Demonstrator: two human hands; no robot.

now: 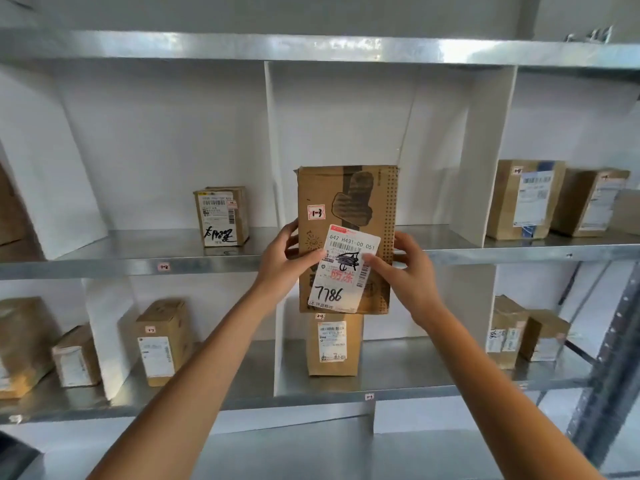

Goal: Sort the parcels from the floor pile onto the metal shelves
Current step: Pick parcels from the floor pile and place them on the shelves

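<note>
While both of my hands are up at the shelving, I hold one tall cardboard parcel (346,237) upright in front of the middle bay of the upper shelf (450,252). My left hand (282,259) grips its left edge with the thumb on the shipping label (343,268), and my right hand (407,268) clamps the right edge, thumb also on the label. A small red-bordered tag (317,212) on the box reads something like 1-3, and I judge that to be its bay code. The parcel's lower half hangs in front of the shelf lip, so I judge it is not yet set down; the bay behind it looks free.

As for progress, a good share looks done. One small box (221,216) stands in the bay to the left, and two boxes (554,200) stand in the right bay. On the lower shelf (398,388) one box (334,344) stands directly under my parcel, several more sit far left, and two more far right. The floor pile is out of view, so I cannot tell how many remain.
</note>
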